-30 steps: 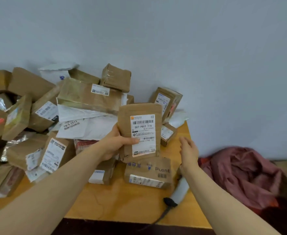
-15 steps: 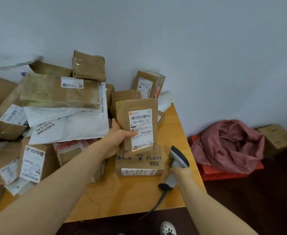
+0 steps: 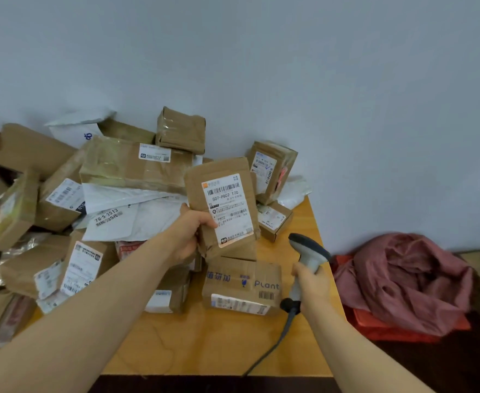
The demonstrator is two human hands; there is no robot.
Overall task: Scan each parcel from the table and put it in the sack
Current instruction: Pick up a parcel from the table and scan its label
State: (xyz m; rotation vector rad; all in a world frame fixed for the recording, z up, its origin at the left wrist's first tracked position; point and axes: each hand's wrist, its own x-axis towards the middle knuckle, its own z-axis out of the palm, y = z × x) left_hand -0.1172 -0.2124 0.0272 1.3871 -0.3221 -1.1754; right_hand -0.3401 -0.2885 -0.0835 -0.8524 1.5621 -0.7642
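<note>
My left hand (image 3: 189, 232) grips a flat brown parcel (image 3: 224, 207) by its left edge and holds it upright above the table, its white barcode label facing me. My right hand (image 3: 311, 285) grips the handle of a grey barcode scanner (image 3: 308, 252), raised to the right of and below the parcel, head pointing up and left toward the label. Its black cable (image 3: 275, 344) trails down over the table's front edge. The dusky pink sack (image 3: 406, 279) lies crumpled on the floor to the right of the table.
A heap of brown boxes and white mailers (image 3: 125, 199) covers the left and back of the wooden table (image 3: 204, 344). A box printed "Plant" (image 3: 241, 285) lies under the held parcel. A red sheet (image 3: 380, 326) lies under the sack. A grey wall stands behind.
My right hand took hold of the scanner on the table and lifted it toward the parcel. My left hand kept the parcel upright, now tilted slightly left.
</note>
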